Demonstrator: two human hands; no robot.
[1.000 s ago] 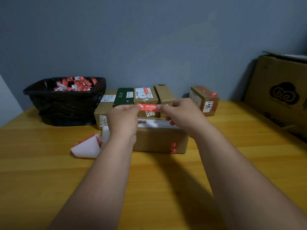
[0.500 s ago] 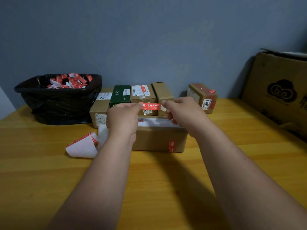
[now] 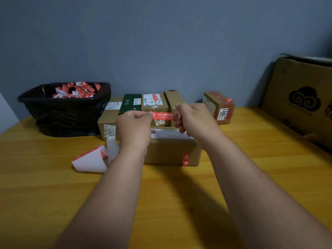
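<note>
A red sticker strip (image 3: 162,116) with white print is stretched flat between my two hands. My left hand (image 3: 133,128) pinches its left end and my right hand (image 3: 195,119) pinches its right end. Both hover just above a brown cardboard box (image 3: 172,151) that sits on the wooden table (image 3: 53,194). The box has a white label on top and a red sticker on its front right corner. A curled sheet of white backing paper with red stickers (image 3: 91,159) lies left of the box, beside my left forearm.
A black bin-lined tub (image 3: 62,108) full of red and white scraps stands at the back left. Several small parcels (image 3: 140,105) line the wall behind the box, one more parcel (image 3: 220,107) stands to the right. A large cardboard carton (image 3: 301,97) leans at the far right.
The hands and strip have held nearly still above the box. The view has shifted slightly, moving the scene a little to the left.
</note>
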